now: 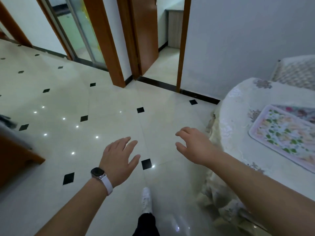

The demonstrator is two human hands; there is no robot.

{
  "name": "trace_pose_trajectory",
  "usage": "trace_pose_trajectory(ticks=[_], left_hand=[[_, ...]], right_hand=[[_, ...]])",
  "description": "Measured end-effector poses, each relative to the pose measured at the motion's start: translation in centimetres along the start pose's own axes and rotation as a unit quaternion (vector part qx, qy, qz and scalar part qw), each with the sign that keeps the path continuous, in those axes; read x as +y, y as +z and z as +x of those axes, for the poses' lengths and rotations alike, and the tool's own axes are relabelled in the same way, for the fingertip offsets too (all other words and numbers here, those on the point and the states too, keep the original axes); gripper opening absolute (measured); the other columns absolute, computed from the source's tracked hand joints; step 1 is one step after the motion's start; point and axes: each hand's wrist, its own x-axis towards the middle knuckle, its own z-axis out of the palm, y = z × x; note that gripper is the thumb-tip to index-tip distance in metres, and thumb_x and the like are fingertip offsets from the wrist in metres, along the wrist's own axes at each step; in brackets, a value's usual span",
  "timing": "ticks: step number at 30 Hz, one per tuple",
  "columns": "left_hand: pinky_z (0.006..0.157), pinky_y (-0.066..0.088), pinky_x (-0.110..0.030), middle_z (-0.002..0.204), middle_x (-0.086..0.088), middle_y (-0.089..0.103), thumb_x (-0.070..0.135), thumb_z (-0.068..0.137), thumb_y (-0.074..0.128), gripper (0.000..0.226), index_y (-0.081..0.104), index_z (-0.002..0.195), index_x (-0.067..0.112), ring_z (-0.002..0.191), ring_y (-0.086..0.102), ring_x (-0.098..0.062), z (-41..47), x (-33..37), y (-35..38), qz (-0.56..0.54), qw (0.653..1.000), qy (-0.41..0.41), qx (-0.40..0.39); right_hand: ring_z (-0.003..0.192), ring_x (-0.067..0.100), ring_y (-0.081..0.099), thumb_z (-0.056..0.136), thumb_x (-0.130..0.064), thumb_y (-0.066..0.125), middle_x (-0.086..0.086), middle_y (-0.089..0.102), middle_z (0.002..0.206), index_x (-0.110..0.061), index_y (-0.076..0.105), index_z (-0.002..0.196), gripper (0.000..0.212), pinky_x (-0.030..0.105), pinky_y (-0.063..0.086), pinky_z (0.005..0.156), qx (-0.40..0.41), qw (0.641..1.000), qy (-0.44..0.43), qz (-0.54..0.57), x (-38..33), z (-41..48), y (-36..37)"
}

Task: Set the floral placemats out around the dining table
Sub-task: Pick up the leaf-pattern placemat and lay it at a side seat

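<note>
Off to the right of both hands, on the dining table (238, 106), a floral placemat (283, 133) lies flat near the edge, its long side running rightward out of view; a second placemat (298, 112) peeks out just beyond it. Both hands hover over the floor, holding nothing: left hand (119, 159) with fingers spread, right hand (192, 145) loosely curled. The right hand is nearer the table, so a reach would likely fall to it

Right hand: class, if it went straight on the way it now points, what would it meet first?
Probably nothing near: the right hand points away from the dining table, over tiled floor. The wooden door frame lies farther along that line, though depth is hard to judge.
</note>
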Motion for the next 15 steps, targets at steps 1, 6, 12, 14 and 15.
trace_pose_trajectory(ticks=[1,6,12,14,15], left_hand=[[0.093,0.045,-0.049,0.127,-0.008,0.061,0.051,0.086,0.041,0.053,0.058,0.125,0.02,0.115,0.057,-0.031,2.3,-0.8,0.5,-0.006,1.0,0.011,-0.003],[0.094,0.045,-0.048,0.128,-0.008,0.061,0.05,0.086,0.041,0.052,0.059,0.125,0.021,0.115,0.057,-0.03,13.5,-3.9,1.5,-0.034,0.996,0.077,-0.02],[0.092,0.047,-0.047,0.127,-0.01,0.062,0.049,0.086,0.043,0.05,0.06,0.123,0.019,0.114,0.058,-0.03,26.1,-3.8,2.2,-0.049,0.978,0.199,-0.037],[0.092,0.046,-0.046,0.127,-0.01,0.062,0.048,0.086,0.044,0.049,0.061,0.122,0.019,0.114,0.058,-0.03,28.9,-2.2,2.9,-0.055,0.968,0.24,-0.044],[0.092,0.045,-0.046,0.127,-0.009,0.062,0.048,0.085,0.044,0.049,0.061,0.122,0.019,0.114,0.058,-0.03,30.2,-1.3,3.2,-0.057,0.963,0.261,-0.046]], right_hand=[[0.127,0.021,0.046,0.096,-0.042,0.046,0.0,0.05,0.141,-0.021,0.052,0.137,0.046,0.038,0.041,0.104,0.003,1.0,0.012,-0.002,0.3,1.6,0.0],[0.13,0.021,0.043,0.097,-0.043,0.044,-0.002,0.046,0.145,-0.022,0.049,0.139,0.048,0.039,0.04,0.105,-0.003,0.996,0.083,-0.015,2.1,8.8,-1.9],[0.124,0.024,0.05,0.096,-0.038,0.05,0.002,0.052,0.14,-0.018,0.055,0.135,0.044,0.037,0.042,0.101,0.079,0.985,0.152,-0.034,4.8,14.4,-6.4],[0.121,0.024,0.052,0.095,-0.037,0.051,0.002,0.054,0.138,-0.018,0.057,0.133,0.043,0.037,0.043,0.098,0.099,0.977,0.184,-0.036,6.3,14.5,-7.2],[0.119,0.024,0.054,0.095,-0.037,0.051,0.002,0.056,0.136,-0.018,0.058,0.132,0.042,0.037,0.044,0.096,0.105,0.973,0.202,-0.037,7.2,14.5,-7.4]])
